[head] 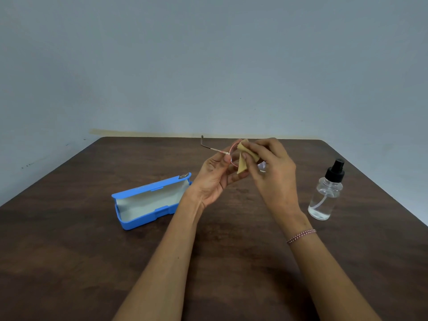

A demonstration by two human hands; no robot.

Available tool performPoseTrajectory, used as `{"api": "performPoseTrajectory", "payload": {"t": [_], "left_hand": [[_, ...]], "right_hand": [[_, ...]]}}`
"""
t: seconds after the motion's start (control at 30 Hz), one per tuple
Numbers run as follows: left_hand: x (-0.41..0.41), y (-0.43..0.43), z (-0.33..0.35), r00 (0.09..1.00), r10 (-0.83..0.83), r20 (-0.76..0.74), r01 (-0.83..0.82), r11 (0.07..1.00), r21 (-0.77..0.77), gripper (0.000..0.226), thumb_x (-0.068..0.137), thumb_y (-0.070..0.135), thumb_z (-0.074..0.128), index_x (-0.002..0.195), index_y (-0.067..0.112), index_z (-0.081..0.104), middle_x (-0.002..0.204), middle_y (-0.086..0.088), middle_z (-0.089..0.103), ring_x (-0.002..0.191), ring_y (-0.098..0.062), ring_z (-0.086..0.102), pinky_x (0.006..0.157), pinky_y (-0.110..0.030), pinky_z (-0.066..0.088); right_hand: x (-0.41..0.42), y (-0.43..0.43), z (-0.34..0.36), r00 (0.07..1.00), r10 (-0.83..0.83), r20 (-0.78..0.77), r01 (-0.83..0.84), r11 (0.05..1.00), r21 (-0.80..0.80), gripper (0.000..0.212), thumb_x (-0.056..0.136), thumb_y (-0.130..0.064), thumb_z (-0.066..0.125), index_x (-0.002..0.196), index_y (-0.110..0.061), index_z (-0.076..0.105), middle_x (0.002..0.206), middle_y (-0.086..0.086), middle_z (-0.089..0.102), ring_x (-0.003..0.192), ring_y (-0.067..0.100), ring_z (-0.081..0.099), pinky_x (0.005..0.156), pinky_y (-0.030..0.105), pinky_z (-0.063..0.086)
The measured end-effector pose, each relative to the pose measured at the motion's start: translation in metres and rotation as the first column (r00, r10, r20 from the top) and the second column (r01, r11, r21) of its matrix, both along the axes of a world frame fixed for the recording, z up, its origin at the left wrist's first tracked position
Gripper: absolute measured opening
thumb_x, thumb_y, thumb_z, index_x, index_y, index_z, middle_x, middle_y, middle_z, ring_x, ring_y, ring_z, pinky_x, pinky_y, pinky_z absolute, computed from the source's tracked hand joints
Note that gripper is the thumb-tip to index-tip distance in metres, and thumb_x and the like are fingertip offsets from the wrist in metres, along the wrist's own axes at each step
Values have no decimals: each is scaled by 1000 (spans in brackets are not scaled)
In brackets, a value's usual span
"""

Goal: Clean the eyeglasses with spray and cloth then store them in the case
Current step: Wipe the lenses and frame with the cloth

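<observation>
Above the bench [69, 251], head view: the eyeglasses [214, 149] are held in the air, the left hand [213, 181] pinching the frame near the hinge, one temple pointing away. The right hand [273, 170] has its fingers [252, 150] curled round a tan cloth [243, 164], pressed on a lens. Judged light, thin, easily bent; hold by rim or hinge, not glass. Open blue case [148, 202] lies left; spray bottle [325, 195] stands right. A small mark on the case lid is unreadable; the bottle shows no label.

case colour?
Blue case, pale lining inside; head view shows it.
</observation>
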State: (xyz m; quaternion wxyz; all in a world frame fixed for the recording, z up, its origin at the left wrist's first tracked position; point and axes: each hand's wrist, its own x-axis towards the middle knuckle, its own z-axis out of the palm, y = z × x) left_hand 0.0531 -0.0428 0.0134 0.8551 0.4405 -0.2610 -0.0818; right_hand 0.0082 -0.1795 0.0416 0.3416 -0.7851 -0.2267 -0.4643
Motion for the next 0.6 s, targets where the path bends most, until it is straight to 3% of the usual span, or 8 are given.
{"api": "performPoseTrajectory", "payload": {"t": [0.1, 0.2, 0.37, 0.43, 0.53, 0.6], "left_hand": [[0, 0, -1, 1000, -18, -11, 18, 1000, 24, 54, 58, 39, 86, 105, 16, 72, 98, -4, 72, 89, -15, 68, 72, -31, 57], [0, 0, -2, 999, -28, -18, 29, 999, 35, 51, 56, 39, 88, 98, 15, 74, 97, -3, 72, 88, -13, 68, 69, -30, 57], [-2, 0, -1, 1000, -23, 17, 21, 990, 137, 51, 59, 45, 84, 102, 20, 73, 95, 2, 72, 79, -13, 68, 60, -31, 59], [-2, 1, -1, 1000, -23, 10, 21, 988, 153, 53, 57, 45, 84, 102, 19, 73, 95, 2, 72, 78, -13, 69, 57, -30, 59], [-2, 3, -1, 1000, -6, 5, 5, 990, 140, 52, 55, 46, 86, 98, 19, 74, 91, 4, 72, 77, -11, 69, 53, -28, 58], [-2, 4, -1, 1000, 2, 5, -3, 990, 138, 51, 56, 45, 85, 99, 19, 74, 92, 4, 72, 79, -11, 69, 52, -27, 57]], "right_hand": [[-1, 4, -1, 999, 41, 13, -40, 998, -48, 28, 86, -3, 63, 113, -9, 66, 104, 8, 56, 98, 13, 51, 85, 14, 43], [-3, 5, -1, 996, 89, 22, -85, 988, -125, 26, 87, -3, 58, 110, -10, 67, 106, 7, 53, 100, 15, 48, 87, 12, 41], [-3, 1, 4, 997, 22, -77, -25, 999, -35, 26, 86, 4, 56, 107, -8, 65, 111, 13, 48, 102, 17, 46, 83, -3, 33], [-4, 2, 4, 996, 17, -91, -22, 998, -57, 28, 85, 8, 55, 107, -6, 65, 112, 14, 47, 105, 23, 48, 85, 0, 36], [-7, 7, 4, 992, 81, -101, -91, 991, -97, 27, 86, 6, 51, 107, -6, 64, 113, 11, 46, 106, 25, 48, 87, 22, 48], [-8, 8, 4, 994, 76, -82, -85, 991, -102, 27, 87, 5, 51, 107, -7, 65, 111, 10, 47, 105, 22, 48, 85, 20, 45]]}}
